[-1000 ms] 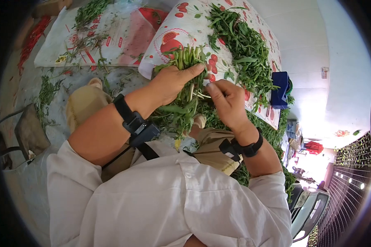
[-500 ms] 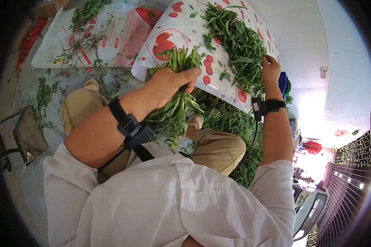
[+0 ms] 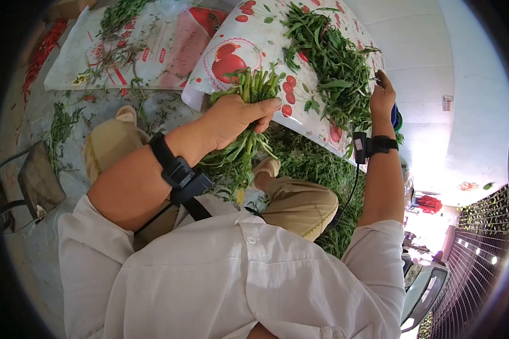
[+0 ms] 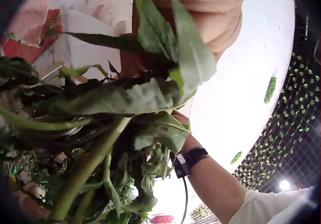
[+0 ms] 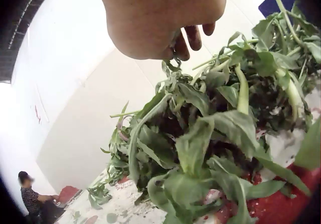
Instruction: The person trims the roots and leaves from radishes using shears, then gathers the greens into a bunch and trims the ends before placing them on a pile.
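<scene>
My left hand [image 3: 235, 116] grips a bunch of leafy greens [image 3: 255, 83], its thumb across the stems. The cut stem ends point up and the leaves hang below the fist. In the left wrist view, leaves and a thick stem [image 4: 93, 166] fill the foreground. At the right side of a pile of leafy greens [image 3: 339, 68] is my right hand [image 3: 383, 97]. In the right wrist view this hand [image 5: 165, 21] hovers over the pile's top with curled fingers, a small green sprig [image 5: 175, 62] between them and the thumb.
The pile lies on a fruit-printed sheet [image 3: 201, 85]. More greens [image 3: 311, 161] spread on the floor below it. Further left are a printed sack [image 3: 62, 76] with scraps, and red chillies [image 3: 44, 53]. A blue container [image 5: 277, 4] stands behind the pile. A person [image 5: 36, 196] sits far off.
My right hand left the bunch, moved right to the pile, then shifted slightly further right along its side. The left hand kept its grip on the bunch, hardly moving.
</scene>
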`<action>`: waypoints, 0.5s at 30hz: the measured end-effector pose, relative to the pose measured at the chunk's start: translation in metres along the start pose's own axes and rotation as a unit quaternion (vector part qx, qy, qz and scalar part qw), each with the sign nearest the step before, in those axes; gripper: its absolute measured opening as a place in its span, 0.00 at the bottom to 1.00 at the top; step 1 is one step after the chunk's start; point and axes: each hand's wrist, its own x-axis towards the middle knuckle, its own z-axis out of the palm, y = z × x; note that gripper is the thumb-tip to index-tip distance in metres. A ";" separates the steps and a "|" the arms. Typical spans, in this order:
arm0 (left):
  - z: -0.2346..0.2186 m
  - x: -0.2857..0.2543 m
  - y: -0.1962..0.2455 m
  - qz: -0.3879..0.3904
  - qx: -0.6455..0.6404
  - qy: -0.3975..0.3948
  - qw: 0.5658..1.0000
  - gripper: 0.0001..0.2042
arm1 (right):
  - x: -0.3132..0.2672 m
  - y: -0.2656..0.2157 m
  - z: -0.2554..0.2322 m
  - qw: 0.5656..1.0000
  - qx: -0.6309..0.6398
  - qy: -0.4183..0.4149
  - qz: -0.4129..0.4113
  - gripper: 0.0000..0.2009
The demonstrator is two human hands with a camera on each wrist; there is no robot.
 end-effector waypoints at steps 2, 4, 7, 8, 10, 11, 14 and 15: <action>0.000 -0.001 0.001 0.001 0.003 -0.001 1.000 0.14 | -0.002 -0.019 -0.015 0.997 0.056 0.035 -0.028 0.22; 0.000 -0.002 0.002 0.006 0.000 -0.003 1.000 0.14 | -0.002 -0.021 -0.027 0.994 0.110 -0.010 -0.024 0.28; 0.000 -0.004 0.003 0.009 0.000 0.000 1.000 0.14 | -0.018 -0.068 -0.049 0.968 0.234 -0.092 0.006 0.36; 0.000 -0.004 0.003 0.009 0.002 0.002 1.000 0.14 | -0.023 -0.075 -0.053 0.964 0.245 -0.107 0.002 0.36; -0.001 -0.005 0.003 0.010 0.002 0.000 1.000 0.14 | -0.037 -0.096 -0.059 0.954 0.268 -0.137 -0.005 0.36; -0.001 -0.005 0.003 0.010 0.003 -0.001 1.000 0.14 | -0.046 -0.108 -0.061 0.948 0.280 -0.147 -0.019 0.37; 0.002 -0.008 0.009 0.014 -0.016 -0.007 1.000 0.14 | -0.064 -0.129 -0.063 0.938 0.289 -0.182 -0.052 0.36; 0.003 -0.008 0.010 0.017 -0.019 -0.014 1.000 0.15 | -0.067 -0.129 -0.063 0.939 0.273 -0.200 -0.057 0.35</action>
